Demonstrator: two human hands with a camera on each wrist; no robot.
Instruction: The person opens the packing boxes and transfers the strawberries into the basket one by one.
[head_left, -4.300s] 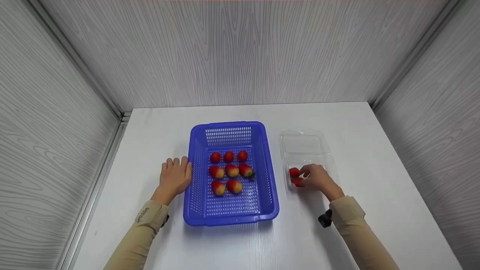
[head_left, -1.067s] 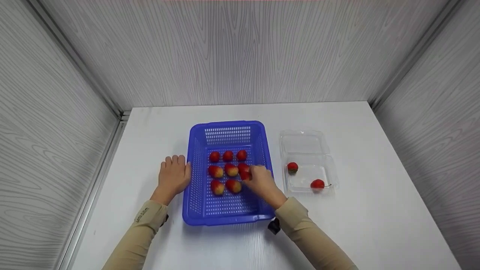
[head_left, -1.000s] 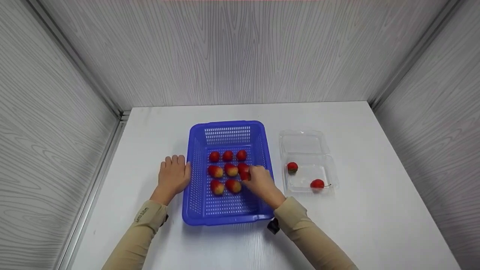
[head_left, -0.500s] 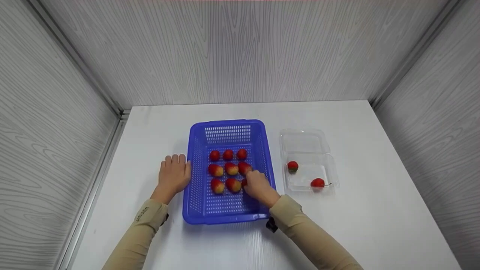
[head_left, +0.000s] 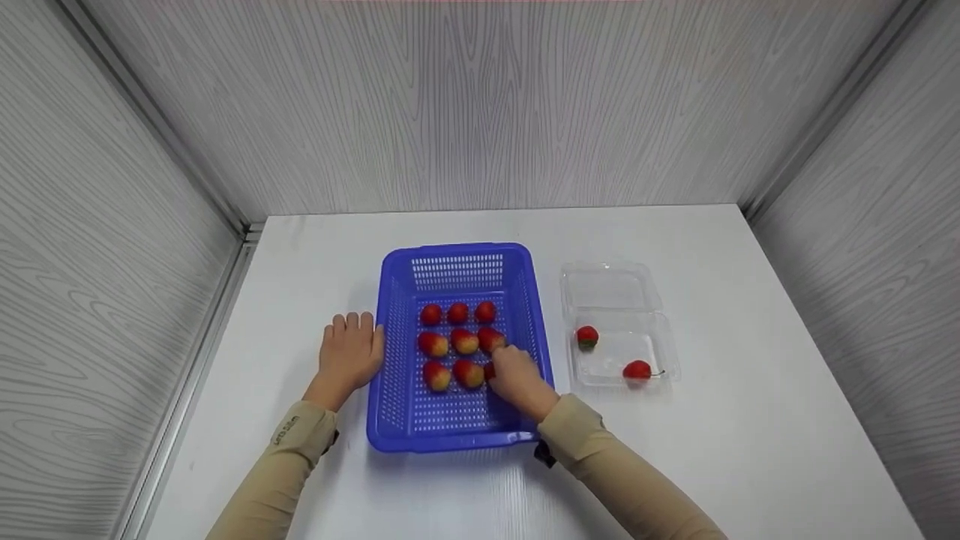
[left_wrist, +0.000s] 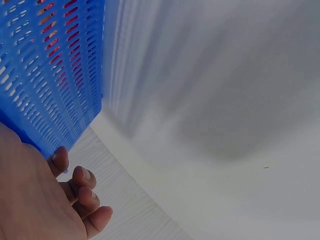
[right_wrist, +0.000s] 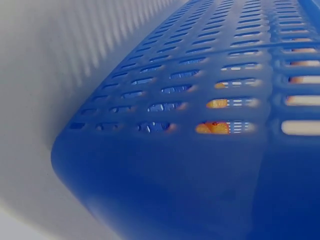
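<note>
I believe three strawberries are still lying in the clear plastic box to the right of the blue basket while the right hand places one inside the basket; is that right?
Not quite: the head view shows only two strawberries in the clear plastic box, not three. The rest holds: the box lies right of the blue basket, and the right hand is inside it at a strawberry.

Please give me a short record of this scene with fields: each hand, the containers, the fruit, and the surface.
left hand: left hand rests flat on the white table, against the left wall of the blue perforated plastic basket
right hand: right hand inside the basket, holding a red strawberry at the third row
strawberries in basket: eight others, in rows
clear plastic clamshell box: open, right of the basket, two red strawberries inside
</note>
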